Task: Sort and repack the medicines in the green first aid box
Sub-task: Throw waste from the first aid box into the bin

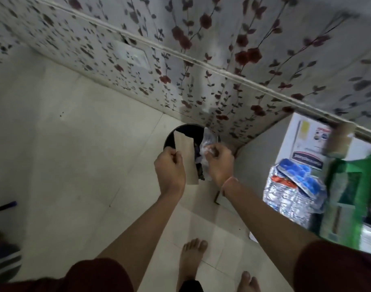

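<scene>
My left hand (169, 167) grips a flat brown paper packet (186, 157) and holds it over a round black waste bin (169, 138) on the floor by the wall. My right hand (219, 163) is closed on crumpled clear plastic wrapping (207, 142) at the bin's right side. Dark scraps lie inside the bin beneath the packet. At the right, silver blister strips with blue tablets (294, 186) are piled beside a green frame (348, 186); whether this is the first aid box I cannot tell.
A wall with red flower wallpaper (201, 60) stands behind the bin. A white carton (310, 144) sits at the right. Pale floor tiles (75, 144) spread to the left. My bare feet (193, 258) are below. A dark stick (3, 207) lies at the left edge.
</scene>
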